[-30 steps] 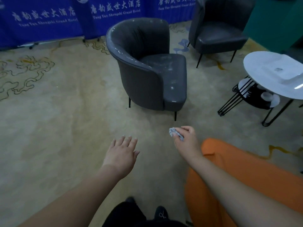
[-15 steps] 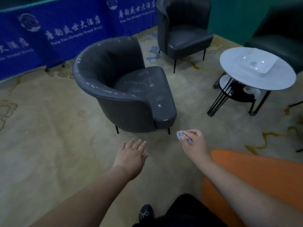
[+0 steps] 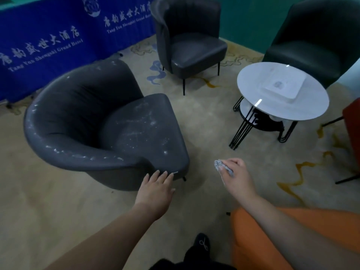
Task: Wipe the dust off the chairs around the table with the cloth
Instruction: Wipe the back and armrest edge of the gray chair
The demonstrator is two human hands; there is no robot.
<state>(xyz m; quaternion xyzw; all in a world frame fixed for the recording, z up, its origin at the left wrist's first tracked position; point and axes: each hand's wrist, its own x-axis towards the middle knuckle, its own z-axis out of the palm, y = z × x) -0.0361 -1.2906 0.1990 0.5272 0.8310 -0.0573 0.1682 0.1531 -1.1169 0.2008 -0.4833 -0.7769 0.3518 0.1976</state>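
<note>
Approaching the first dusty grey chair (image 3: 109, 121), wiping not yet begun: left hand (image 3: 155, 189) flat with fingers spread by the seat's front edge, right hand (image 3: 236, 177) pinching the balled cloth (image 3: 222, 167) just right of that corner. Next, probably, spreading the cloth and sweeping the speckled seat. Counted: three dark chairs, one round table (image 3: 282, 90) beyond the right hand, one cloth, plus orange seats (image 3: 259, 238) under the right arm.

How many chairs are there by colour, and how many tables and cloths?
Grey chairs: 2, the dusty one and the one behind it
Dark green chairs: 1
Orange chairs: 1
Red chairs: 1, only an edge shows
Round white tables: 1
Cloths: 1, in the right hand
Total: 7
</note>
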